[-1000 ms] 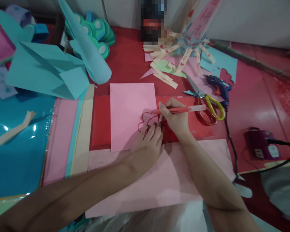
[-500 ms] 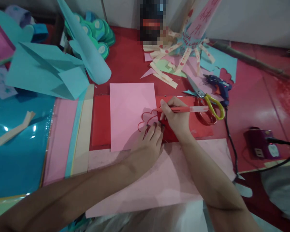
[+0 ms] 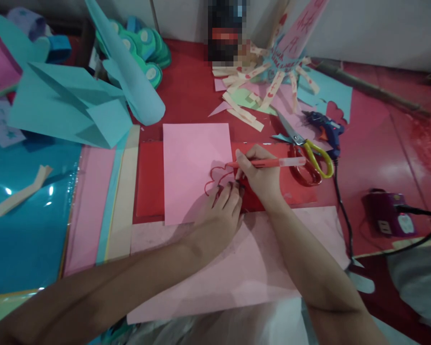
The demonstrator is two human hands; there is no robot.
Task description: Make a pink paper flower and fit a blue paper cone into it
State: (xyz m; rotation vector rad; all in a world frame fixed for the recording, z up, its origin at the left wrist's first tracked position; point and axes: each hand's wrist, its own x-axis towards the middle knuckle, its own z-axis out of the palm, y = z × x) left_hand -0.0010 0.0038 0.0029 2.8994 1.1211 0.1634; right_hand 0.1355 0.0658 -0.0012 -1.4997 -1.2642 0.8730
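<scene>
A pink sheet of paper (image 3: 190, 163) lies over a red board or folder (image 3: 149, 182). Near the sheet's right edge is a red curved outline like part of a heart. My right hand (image 3: 262, 175) grips a red marker (image 3: 269, 163), its tip touching the outline's upper part. My left hand (image 3: 222, 206) rests on the lower right of the sheet, fingers spread slightly and pressing it down, their tips just below the drawn line. Under my wrists lies a larger pale pink sheet (image 3: 215, 282).
Yellow-and-red-handled scissors (image 3: 301, 141) and a blue glue gun (image 3: 325, 127) lie to the right, with a purple power box (image 3: 391, 213) beyond. Paper scraps and a pink cone craft (image 3: 301, 28) stand behind. Teal folded paper (image 3: 68, 103) and coloured sheets (image 3: 89, 201) are left.
My right hand and the marker have shifted slightly left, with the tip moving a little along the outline. My left hand has stayed in place.
</scene>
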